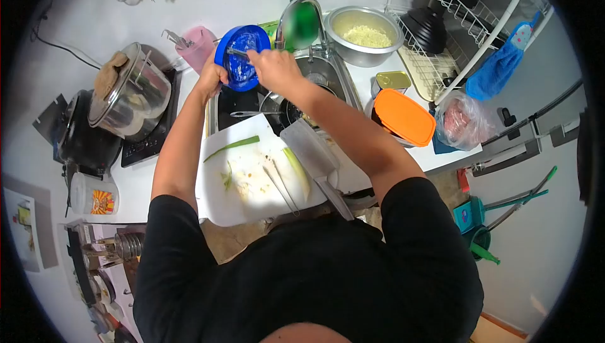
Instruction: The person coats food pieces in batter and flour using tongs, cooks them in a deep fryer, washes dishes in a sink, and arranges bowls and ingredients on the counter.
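Note:
A blue round bowl (242,78) is tilted up over the left side of the sink, its inside toward me. My left hand (212,78) grips its lower left rim. Closed round the handle of a metal utensil (237,52), my right hand (275,70) is at the bowl's right side; the utensil's far end lies inside the bowl. Below them, a white cutting board (236,198) carries green stalk pieces (295,169), metal tongs (281,186) and a cleaver (310,147) at its right edge.
Behind the sink (346,81) stand a faucet (322,46) and a green bottle (302,18). A metal pot of shredded food (354,58), an orange-lidded container (404,117) and a wire rack (435,65) are right. Left are a pink cup (199,43) and a glass-lidded pot (135,100).

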Demonstrator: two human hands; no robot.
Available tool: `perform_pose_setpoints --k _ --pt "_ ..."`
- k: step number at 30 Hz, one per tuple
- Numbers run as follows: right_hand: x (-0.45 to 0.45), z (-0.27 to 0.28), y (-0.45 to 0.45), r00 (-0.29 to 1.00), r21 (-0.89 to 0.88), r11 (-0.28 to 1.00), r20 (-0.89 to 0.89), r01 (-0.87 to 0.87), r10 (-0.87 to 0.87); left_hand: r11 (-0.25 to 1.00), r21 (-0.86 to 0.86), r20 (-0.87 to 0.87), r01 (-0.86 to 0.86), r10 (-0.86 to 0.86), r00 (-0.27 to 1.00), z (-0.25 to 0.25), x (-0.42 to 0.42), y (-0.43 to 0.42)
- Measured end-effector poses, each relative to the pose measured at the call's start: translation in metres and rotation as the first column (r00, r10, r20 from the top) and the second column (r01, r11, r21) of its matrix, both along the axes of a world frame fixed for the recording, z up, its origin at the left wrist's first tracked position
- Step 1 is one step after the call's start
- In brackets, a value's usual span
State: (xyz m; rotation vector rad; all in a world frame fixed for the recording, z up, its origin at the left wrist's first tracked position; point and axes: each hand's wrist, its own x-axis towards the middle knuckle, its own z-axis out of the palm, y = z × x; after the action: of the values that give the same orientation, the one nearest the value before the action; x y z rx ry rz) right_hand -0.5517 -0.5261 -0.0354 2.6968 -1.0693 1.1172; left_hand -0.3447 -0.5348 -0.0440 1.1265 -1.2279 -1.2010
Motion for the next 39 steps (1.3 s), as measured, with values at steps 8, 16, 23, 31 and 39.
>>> perform_pose_setpoints --k 8,16,23,31,39 --pt "0.010 0.007 0.021 0.986 -0.022 0.997 0.155 0.069 -0.064 0.990 -0.081 -0.034 -0.117 0.114 0.993 0.000 -0.009 0.006" --pt "0.008 -0.011 0.026 0.998 0.103 0.995 0.058 -0.010 0.004 0.986 -0.154 -0.047 -0.065 0.058 0.997 -0.006 -0.007 0.006" --pt "0.006 -0.028 0.033 1.000 0.175 0.984 0.001 -0.019 0.019 0.959 -0.264 -0.052 -0.105 0.095 0.994 -0.004 -0.006 0.008" --pt "0.012 -0.023 0.023 0.998 0.073 0.996 0.024 0.052 -0.053 0.983 -0.134 -0.284 -0.124 0.082 0.955 -0.028 -0.016 0.011" --pt "0.011 -0.029 0.024 0.999 -0.024 1.000 0.043 0.015 -0.014 0.988 -0.147 -0.135 -0.046 0.026 0.990 -0.021 0.009 0.009"
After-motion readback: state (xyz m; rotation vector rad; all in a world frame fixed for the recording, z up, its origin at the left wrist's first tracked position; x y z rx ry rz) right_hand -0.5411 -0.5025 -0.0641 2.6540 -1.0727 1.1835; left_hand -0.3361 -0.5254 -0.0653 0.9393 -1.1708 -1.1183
